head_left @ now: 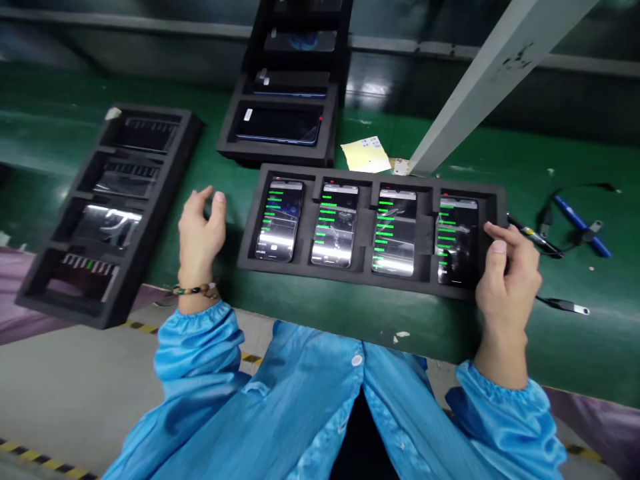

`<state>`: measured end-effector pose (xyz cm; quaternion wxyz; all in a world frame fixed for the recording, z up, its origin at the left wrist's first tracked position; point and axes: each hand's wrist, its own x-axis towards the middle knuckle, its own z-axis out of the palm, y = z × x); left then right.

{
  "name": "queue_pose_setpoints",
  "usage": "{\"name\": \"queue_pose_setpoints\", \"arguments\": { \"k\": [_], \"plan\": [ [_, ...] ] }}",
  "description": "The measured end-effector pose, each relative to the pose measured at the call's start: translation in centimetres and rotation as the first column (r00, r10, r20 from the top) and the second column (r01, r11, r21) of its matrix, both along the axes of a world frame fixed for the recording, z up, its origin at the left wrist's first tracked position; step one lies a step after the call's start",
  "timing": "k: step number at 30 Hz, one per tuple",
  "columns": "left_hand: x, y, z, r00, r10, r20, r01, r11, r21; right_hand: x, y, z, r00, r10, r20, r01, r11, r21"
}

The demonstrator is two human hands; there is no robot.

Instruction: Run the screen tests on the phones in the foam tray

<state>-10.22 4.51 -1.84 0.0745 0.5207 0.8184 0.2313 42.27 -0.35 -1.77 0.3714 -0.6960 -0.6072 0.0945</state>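
Four phones (335, 230) in tray (367, 237), left hand (201, 230) and right hand (511, 272) spread, paper (365, 157) and post (483, 87) behind.

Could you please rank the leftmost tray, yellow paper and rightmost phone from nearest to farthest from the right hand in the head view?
1. Rightmost phone, just left of the right hand
2. Yellow paper, upper left
3. Leftmost tray, far left

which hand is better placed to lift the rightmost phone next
Probably the right hand: it is at the foam tray, beside the rightmost smartphone; the left hand is past the tray's left end.
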Motion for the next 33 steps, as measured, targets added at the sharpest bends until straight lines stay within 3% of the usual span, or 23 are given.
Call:
{"name": "queue_pose_setpoints", "arguments": {
  "k": [3,6,11,14,20,24,33],
  "plan": [
    [2.2,0.2,0.5,0.959,-0.282,0.028,0.266,0.931,0.252,-0.3,-0.3,0.4,0.996,0.085,0.000,-0.085,0.996,0.030],
    [3.3,0.5,0.4,0.851,-0.524,0.028,0.503,0.829,0.245,-0.3,-0.3,0.5,0.991,0.123,0.054,-0.122,0.992,-0.025],
    [3.3,1.2,-0.3,0.850,-0.527,-0.004,0.521,0.839,0.158,0.0,0.2,0.4,0.986,0.135,0.102,-0.120,0.982,-0.143],
    [4.6,1.1,0.3,0.830,-0.553,-0.070,0.556,0.812,0.176,0.0,0.2,0.6,0.984,0.147,0.100,-0.131,0.980,-0.150],
    [10.2,1.1,1.8,0.588,-0.806,-0.063,0.809,0.586,0.053,-0.1,-0.4,0.6,0.988,0.143,0.057,-0.142,0.990,-0.018],
    [11.9,1.9,1.8,0.622,-0.783,-0.015,0.783,0.622,0.006,0.2,-1.3,0.3,0.989,0.129,0.073,-0.132,0.991,0.032],
    [12.0,2.3,1.9,0.672,-0.738,0.051,0.740,0.672,-0.036,0.7,-1.9,-0.2,0.991,0.121,0.050,-0.124,0.991,0.059]
  ]
}}
